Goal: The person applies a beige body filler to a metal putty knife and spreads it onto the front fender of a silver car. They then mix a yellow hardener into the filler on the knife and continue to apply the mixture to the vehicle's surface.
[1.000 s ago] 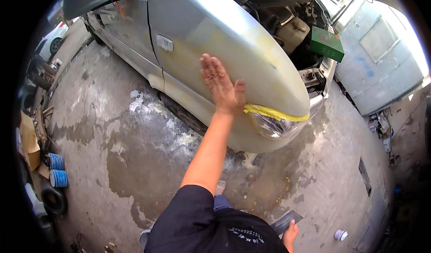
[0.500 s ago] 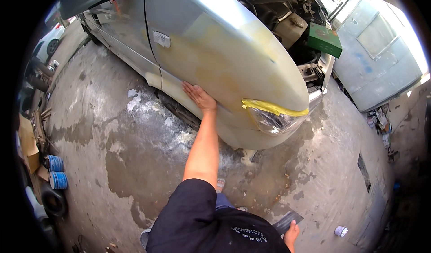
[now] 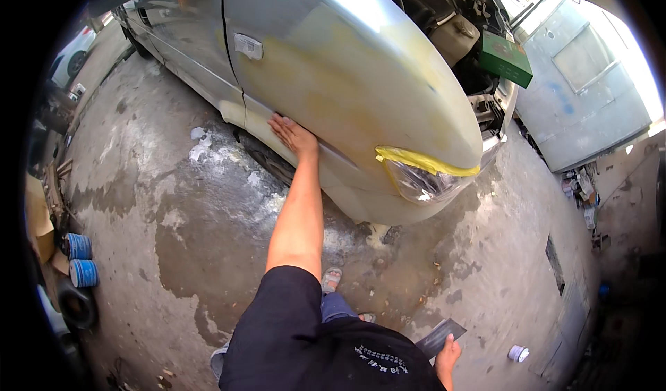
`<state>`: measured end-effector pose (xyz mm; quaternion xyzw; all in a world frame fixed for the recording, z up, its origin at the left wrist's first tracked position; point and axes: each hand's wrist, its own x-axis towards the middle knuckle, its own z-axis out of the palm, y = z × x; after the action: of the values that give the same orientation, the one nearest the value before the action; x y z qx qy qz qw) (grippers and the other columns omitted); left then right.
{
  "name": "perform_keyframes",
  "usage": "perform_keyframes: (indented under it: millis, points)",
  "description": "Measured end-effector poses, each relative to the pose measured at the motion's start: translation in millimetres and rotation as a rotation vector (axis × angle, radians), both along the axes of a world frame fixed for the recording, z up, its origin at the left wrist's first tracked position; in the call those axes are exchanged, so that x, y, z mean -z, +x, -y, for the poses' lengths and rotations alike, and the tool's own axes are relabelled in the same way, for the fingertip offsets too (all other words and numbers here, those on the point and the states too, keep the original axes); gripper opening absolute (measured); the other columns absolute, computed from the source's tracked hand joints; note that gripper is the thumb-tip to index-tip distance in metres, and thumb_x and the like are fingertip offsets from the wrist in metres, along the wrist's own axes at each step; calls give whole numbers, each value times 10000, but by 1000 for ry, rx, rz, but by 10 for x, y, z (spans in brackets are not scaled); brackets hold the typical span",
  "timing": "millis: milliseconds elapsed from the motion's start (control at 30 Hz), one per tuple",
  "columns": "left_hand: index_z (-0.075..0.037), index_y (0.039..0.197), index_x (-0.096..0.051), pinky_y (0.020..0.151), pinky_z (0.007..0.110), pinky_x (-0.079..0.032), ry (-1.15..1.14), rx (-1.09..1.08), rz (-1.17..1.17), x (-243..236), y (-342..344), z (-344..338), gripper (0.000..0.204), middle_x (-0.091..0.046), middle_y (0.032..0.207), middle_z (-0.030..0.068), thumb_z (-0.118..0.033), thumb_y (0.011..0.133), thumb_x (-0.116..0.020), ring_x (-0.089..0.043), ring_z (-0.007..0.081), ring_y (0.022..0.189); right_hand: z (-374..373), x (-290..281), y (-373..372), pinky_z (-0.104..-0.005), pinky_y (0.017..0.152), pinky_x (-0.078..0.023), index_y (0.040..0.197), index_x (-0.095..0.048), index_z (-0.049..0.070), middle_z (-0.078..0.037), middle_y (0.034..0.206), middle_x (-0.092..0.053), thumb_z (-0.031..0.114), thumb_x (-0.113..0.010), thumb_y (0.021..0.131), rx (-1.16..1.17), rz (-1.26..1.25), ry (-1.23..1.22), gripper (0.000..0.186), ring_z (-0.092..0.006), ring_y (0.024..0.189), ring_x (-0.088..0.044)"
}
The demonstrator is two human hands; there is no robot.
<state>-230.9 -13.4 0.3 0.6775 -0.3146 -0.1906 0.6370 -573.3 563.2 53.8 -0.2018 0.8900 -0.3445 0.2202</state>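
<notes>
The left hand (image 3: 295, 136) is opened out flat against the grey fender (image 3: 347, 99), gripping nothing; the fender's broad face rises from it toward one o'clock. Off at five o'clock, the right hand (image 3: 449, 355) is closed around a dark flat plate (image 3: 442, 337), thumb on top. From the left hand, a small masked patch (image 3: 248, 46) sits at eleven o'clock; between three and four, a headlight (image 3: 422, 185) (clear-wrapped, edged with yellow tape (image 3: 424, 160)). Farther out, a green box (image 3: 504, 58) lies just past two, and blue tubs (image 3: 83, 273) at eight.
</notes>
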Motion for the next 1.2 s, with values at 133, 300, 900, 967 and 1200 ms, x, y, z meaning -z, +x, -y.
perform_keyframes:
  millis: [133,300,900,967,1200]
  points:
    - [24,1475,-183,1166,459,-62,-12,-8,73,17,347,191,660,-94,1548,244,-444,1009,-175,-65,379,1441,-181,137,-50,-298,501,-283,634,-318,98,47,615,-333,296,-519,980,11,56,-28,447,-78,592,-304]
    - [65,1456,-203,1167,454,-75,-151,53,212,27,-29,-162,617,-151,1533,258,-361,1010,-230,-116,392,1431,-319,230,-45,-308,499,-281,631,-316,93,43,612,-326,311,-510,982,29,39,6,457,-85,591,-302]
    - [84,1454,-163,1158,487,-91,-29,662,536,-69,-1109,-1873,709,-94,1534,284,-141,861,-480,-87,434,1428,-29,156,80,-313,516,-318,643,-368,59,34,624,-371,308,-512,980,-29,48,-10,443,-90,610,-330]
    - [86,1454,-156,1158,486,-94,4,722,571,-104,-1103,-1938,712,-92,1532,288,-130,859,-484,-89,435,1427,-43,123,80,-307,519,-324,645,-373,59,34,627,-375,305,-510,982,-55,30,16,438,-87,611,-334]
    - [111,1438,-150,1152,497,-112,-70,456,549,-62,-771,-1445,738,-80,1529,292,-128,842,-513,-105,447,1418,-266,217,20,-309,511,-312,637,-355,66,37,616,-360,315,-520,975,27,14,19,451,-90,605,-324]
